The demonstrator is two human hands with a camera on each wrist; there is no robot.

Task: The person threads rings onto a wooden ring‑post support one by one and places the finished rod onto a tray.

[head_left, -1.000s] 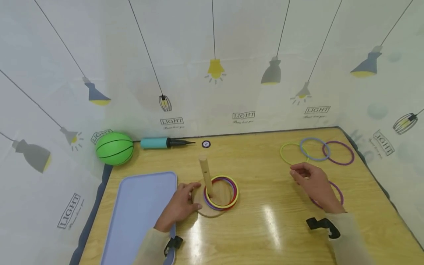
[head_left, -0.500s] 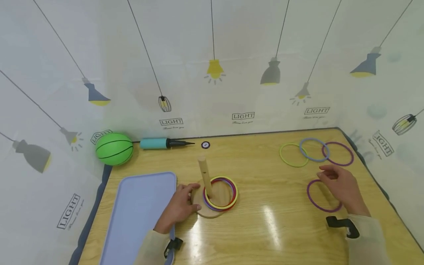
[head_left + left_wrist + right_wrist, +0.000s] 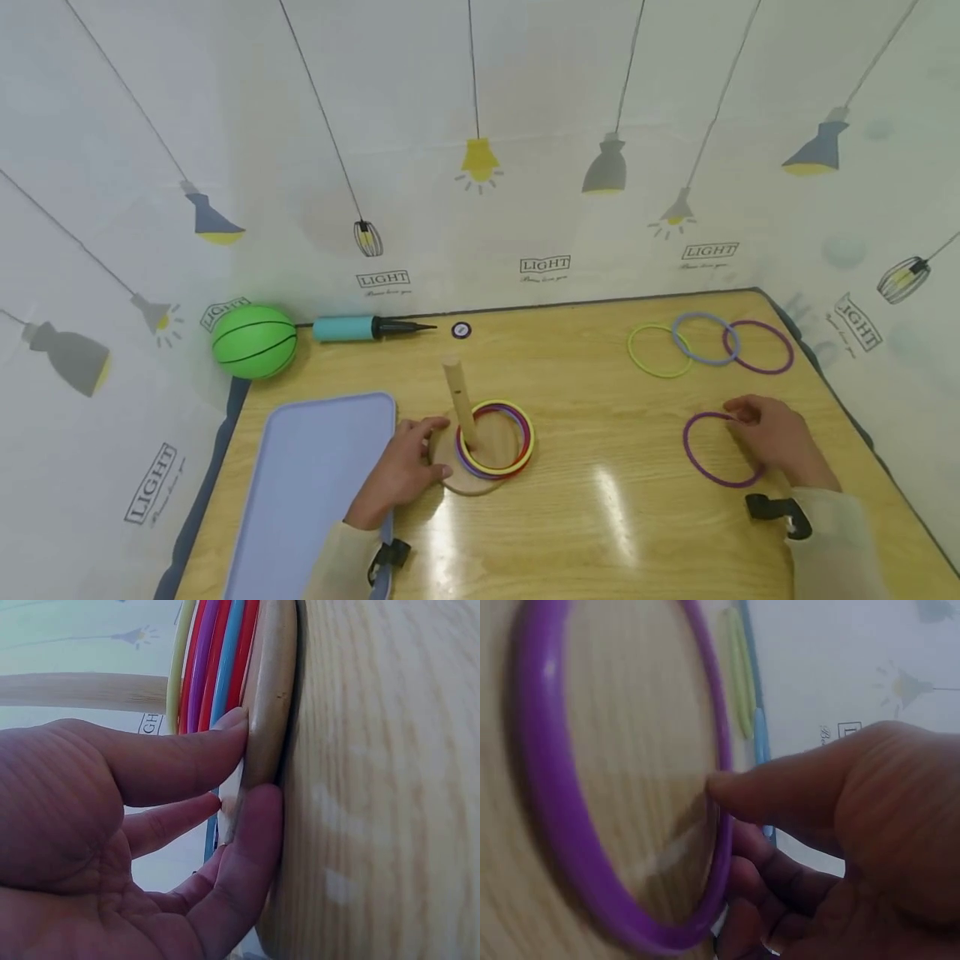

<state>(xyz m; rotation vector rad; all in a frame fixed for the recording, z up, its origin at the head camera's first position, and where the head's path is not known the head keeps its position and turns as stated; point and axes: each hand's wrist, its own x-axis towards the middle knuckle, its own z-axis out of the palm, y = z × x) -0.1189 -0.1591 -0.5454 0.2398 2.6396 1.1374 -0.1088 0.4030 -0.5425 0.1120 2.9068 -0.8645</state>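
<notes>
My left hand [image 3: 405, 462] holds the rim of the round wooden base of a ring toss stand [image 3: 459, 392]; in the left wrist view a thumb and fingertip lie against the base edge [image 3: 271, 697]. Several stacked rings [image 3: 202, 667], a yellow ring [image 3: 534, 442] topmost, circle the upright peg. Over on the right, my right hand [image 3: 776, 437] has the far side of a purple ring [image 3: 693, 454] between thumb and fingers. The right wrist view shows the thumb inside this purple ring [image 3: 555, 780] and the fingers outside it, with the ring close to the tabletop.
A yellow-green ring [image 3: 637, 360], a blue ring [image 3: 705, 315] and another purple ring [image 3: 789, 354] overlap at the back right. A lilac tray [image 3: 315, 467] lies left of the stand. Behind are a green ball [image 3: 255, 342], a turquoise hand pump [image 3: 343, 328] and a small dark disc [image 3: 461, 331].
My right hand has moved right and then down from near the yellow-green ring to the nearer purple ring, and now grips it. The left hand has stayed at the base.
</notes>
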